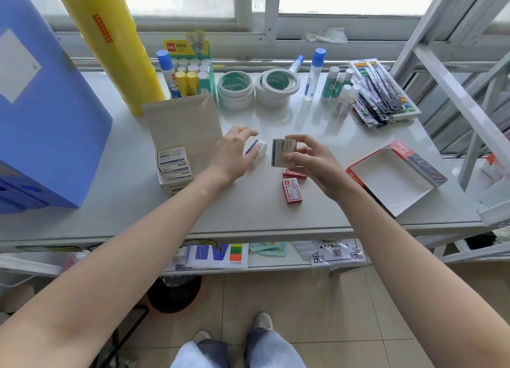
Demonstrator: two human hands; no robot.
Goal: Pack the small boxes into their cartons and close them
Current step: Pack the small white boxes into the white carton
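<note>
An open beige carton stands on the white table with its lid flap up, and several small white paper-clip boxes sit inside. My left hand rests on another small white box lying on the table beside the carton. My right hand holds a small white box upright above the table. Two small red boxes lie just below it. An open red carton with a white, empty inside sits to the right.
A blue file box stands at the left, a yellow roll leans behind the carton. Glue sticks, tape rolls and packaged pens line the back. A white metal frame rises at the right.
</note>
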